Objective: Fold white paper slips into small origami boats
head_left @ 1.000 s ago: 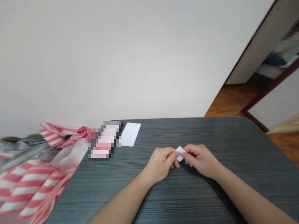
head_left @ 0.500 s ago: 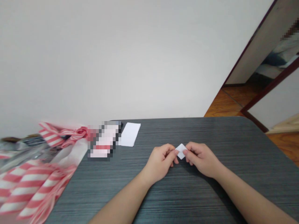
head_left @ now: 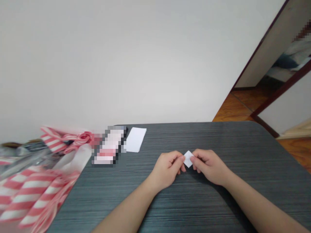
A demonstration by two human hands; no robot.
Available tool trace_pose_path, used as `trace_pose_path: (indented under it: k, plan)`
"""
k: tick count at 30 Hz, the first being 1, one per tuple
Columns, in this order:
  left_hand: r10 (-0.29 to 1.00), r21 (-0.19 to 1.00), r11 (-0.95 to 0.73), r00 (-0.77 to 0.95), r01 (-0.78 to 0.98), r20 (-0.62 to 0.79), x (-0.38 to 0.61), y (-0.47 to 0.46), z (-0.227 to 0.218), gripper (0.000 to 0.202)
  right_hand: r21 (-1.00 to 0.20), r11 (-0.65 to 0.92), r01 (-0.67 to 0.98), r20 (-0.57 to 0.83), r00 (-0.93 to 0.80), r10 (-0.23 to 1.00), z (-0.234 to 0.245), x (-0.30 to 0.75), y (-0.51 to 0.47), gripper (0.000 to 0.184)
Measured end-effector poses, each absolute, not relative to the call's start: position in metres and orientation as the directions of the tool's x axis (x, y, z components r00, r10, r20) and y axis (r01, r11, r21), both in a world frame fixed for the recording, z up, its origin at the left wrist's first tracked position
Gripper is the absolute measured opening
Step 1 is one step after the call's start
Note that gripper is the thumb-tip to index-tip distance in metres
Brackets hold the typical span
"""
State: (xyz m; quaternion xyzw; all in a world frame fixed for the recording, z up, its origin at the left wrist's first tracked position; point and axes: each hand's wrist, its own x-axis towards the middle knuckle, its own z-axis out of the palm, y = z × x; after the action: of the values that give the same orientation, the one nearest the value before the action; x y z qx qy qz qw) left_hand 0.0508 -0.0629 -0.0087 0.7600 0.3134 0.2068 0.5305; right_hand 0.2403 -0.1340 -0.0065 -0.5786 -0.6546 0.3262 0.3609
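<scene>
A small piece of folded white paper (head_left: 188, 162), diamond-shaped from my viewpoint, is held between my two hands above the table. My left hand (head_left: 168, 168) pinches its left corner between thumb and fingers. On the opposite side, my right hand (head_left: 210, 165) grips the right corner, the thumb lying over the paper's face. Both hands are closed, and the paper's underside is hidden from me.
The dark wood-grain table (head_left: 218, 136) meets a white wall (head_left: 155, 64). Toward the back left lie a stack of white paper (head_left: 136, 139) and a pixelated phone-like object (head_left: 109, 147). Red-and-white striped cloth (head_left: 31, 191) bundles crowd the left edge. A doorway is at right.
My hands and the folded paper have shifted very slightly down in view. Both hands keep their pinch on the paper.
</scene>
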Motion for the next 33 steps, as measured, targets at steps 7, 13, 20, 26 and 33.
trace_pose_path:
  k: [7,13,20,26,33]
  plan:
    - [0.693,0.957,-0.174,0.719,0.231,-0.047,0.0520,-0.0633,-0.0104,0.032,-0.861,0.110,0.497,0.086,-0.070,0.994,-0.0041,0.2400,-0.1353,0.032]
    - [0.673,0.944,-0.223,0.739,0.244,-0.032,0.0510,-0.0636,-0.0095,0.033,-0.863,0.119,0.491,0.079,-0.103,0.992,-0.0083,0.2396,-0.1345,0.026]
    - [0.671,0.919,-0.293,0.741,0.263,0.002,0.0504,-0.0641,-0.0079,0.031,-0.849,0.094,0.520,0.041,-0.112,0.993,-0.0071,0.2373,-0.1332,0.021]
    - [0.672,0.916,-0.301,0.741,0.265,0.007,0.0509,-0.0644,-0.0076,0.031,-0.854,0.077,0.514,0.027,-0.103,0.994,-0.0042,0.2371,-0.1345,0.024]
    - [0.669,0.919,-0.291,0.744,0.266,-0.004,0.0504,-0.0634,-0.0072,0.033,-0.872,0.063,0.485,0.022,-0.090,0.996,-0.0039,0.2367,-0.1325,0.024]
